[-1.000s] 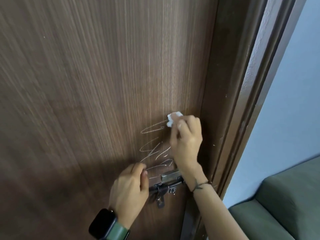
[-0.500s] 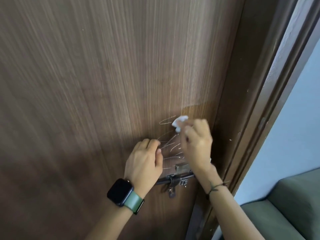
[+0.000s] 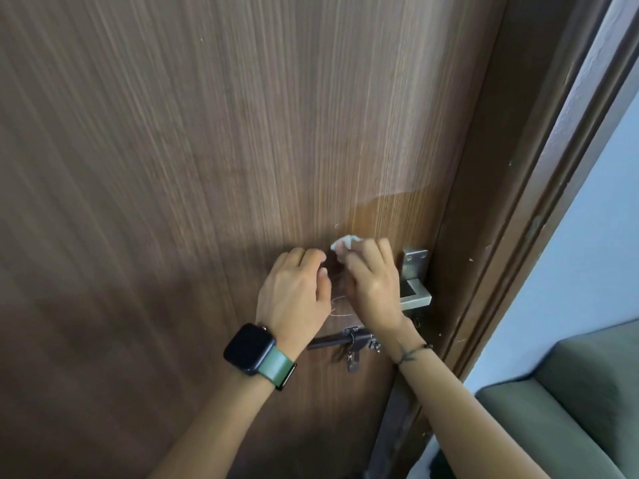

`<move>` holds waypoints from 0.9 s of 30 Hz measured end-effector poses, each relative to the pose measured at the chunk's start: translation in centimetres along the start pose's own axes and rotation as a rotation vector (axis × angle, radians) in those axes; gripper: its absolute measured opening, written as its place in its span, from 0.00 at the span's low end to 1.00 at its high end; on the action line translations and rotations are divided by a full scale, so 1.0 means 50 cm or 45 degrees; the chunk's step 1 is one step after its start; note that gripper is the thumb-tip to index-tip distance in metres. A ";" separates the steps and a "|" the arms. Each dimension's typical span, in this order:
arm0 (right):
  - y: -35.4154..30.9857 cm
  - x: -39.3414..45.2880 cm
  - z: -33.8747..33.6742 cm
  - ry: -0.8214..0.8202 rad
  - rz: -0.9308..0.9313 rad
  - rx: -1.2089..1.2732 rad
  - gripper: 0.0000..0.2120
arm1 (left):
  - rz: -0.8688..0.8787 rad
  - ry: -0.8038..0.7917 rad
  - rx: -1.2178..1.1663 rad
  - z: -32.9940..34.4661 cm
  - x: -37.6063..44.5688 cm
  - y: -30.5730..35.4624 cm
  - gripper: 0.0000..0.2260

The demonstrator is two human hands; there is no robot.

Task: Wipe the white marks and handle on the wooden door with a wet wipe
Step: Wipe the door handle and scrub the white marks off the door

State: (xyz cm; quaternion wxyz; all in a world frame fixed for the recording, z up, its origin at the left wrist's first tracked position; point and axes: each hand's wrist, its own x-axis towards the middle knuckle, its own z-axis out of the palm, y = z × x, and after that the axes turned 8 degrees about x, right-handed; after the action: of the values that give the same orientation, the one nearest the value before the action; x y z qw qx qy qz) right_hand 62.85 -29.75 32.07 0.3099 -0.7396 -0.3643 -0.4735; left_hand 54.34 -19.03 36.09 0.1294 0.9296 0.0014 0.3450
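right hand [image 3: 371,285] is pinching a bunched white wipe [image 3: 344,244] in its fingertips and pressing it against the door [image 3: 207,150], just right of frame centre. fingers are curled tight round the wipe, only a small tuft is showing above them. the hand is looking motion-blurred.

left hand [image 3: 294,292] is sitting just beside it, fingers loosely bent, fingertips touching the door, holding nothing.

vs half a second back: most of the white marks [image 3: 338,305] are gone. the wide scribble between the hands is now reading as a few faint loops in the gap under the thumbs, plus small specks just above the wipe. a darker, wet-looking patch is spreading above the right hand.

the view is also sitting lower: the metal handle [image 3: 416,285] with its plate is now showing right of the right hand, partly covered by it. before it was mostly hidden. the sliding bolt [image 3: 345,340] is sitting below the wrists.

black watch on a green strap [image 3: 257,356] is on the left wrist, thin dark cord [image 3: 413,352] on the right. grey-green sofa [image 3: 570,423] is in the lower right corner.
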 end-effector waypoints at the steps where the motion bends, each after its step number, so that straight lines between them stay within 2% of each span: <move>1: 0.002 -0.005 -0.006 -0.024 -0.021 0.014 0.06 | 0.008 0.003 0.000 -0.003 -0.002 -0.002 0.07; 5: 0.004 0.060 -0.007 0.168 0.003 0.039 0.07 | 0.010 0.016 -0.022 -0.009 0.000 -0.010 0.07; 10: -0.029 -0.022 -0.009 -0.176 -0.052 -0.021 0.05 | 0.051 0.009 -0.052 -0.021 -0.009 -0.013 0.06; 15: -0.024 0.060 -0.015 0.112 0.104 -0.022 0.08 | 0.065 -0.002 -0.066 -0.027 -0.005 -0.023 0.08; 16: -0.032 0.045 -0.009 0.072 0.113 -0.033 0.07 | 0.064 -0.008 -0.072 -0.029 -0.006 -0.024 0.08; 20: -0.048 -0.044 -0.018 -0.309 0.015 -0.073 0.08 | 0.081 -0.017 -0.075 -0.035 -0.011 -0.037 0.07; 21: -0.041 -0.037 -0.026 -0.289 0.028 -0.054 0.06 | 0.081 -0.018 -0.080 -0.035 -0.012 -0.041 0.07; 25: -0.022 0.043 -0.025 0.052 0.168 -0.053 0.06 | 0.068 -0.044 -0.071 -0.032 -0.016 -0.047 0.08; 27: -0.036 0.030 -0.003 0.026 0.187 -0.103 0.04 | 0.045 -0.036 -0.081 -0.032 -0.021 -0.043 0.08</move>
State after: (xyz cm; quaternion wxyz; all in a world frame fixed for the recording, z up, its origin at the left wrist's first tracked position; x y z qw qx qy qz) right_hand 61.68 -28.54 33.72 0.3172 -0.7715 -0.2866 -0.4713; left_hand 52.68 -16.67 36.08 0.1527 0.9297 -0.0277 0.3340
